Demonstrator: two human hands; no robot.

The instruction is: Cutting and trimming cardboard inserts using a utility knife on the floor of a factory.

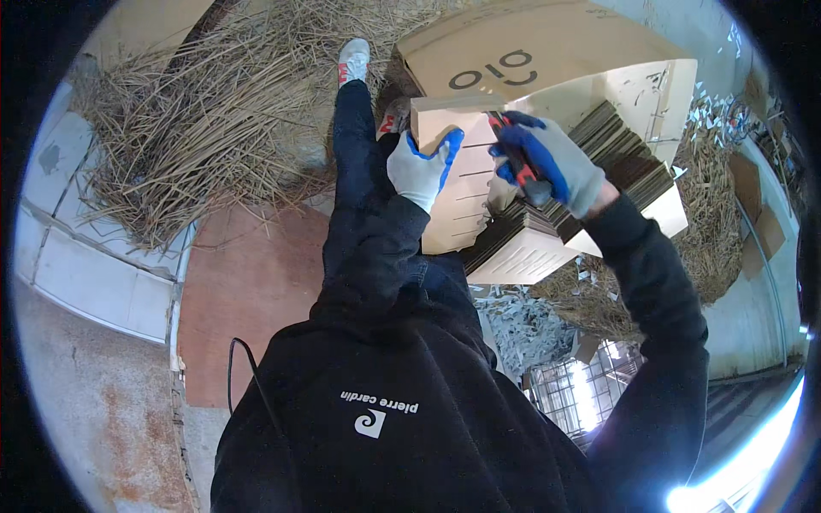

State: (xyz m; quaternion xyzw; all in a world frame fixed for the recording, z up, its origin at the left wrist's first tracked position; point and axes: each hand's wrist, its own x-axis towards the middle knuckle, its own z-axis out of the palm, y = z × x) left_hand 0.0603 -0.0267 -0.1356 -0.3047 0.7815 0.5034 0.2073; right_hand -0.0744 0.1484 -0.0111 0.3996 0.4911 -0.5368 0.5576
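Note:
My left hand [419, 171], in a white glove with blue palm coating, is closed on the near edge of a slitted cardboard piece [470, 184] lying over my lap. In my right hand [564, 164], gloved the same way, is a red and black utility knife [528, 167]. The knife's front end points toward the far edge of the cardboard, and its blade is too small to make out. Just right of the piece, beneath my right wrist, stand stacked slitted cardboard sheets [526, 248] with dark edges showing.
A large printed cardboard box [547, 51] stands beyond the stacks. Loose straw [205, 111] covers the floor at left, with more straw [714, 222] at right. Shredded paper [530, 329] and a wire crate [581, 389] lie lower right. A brown board [248, 299] is at left.

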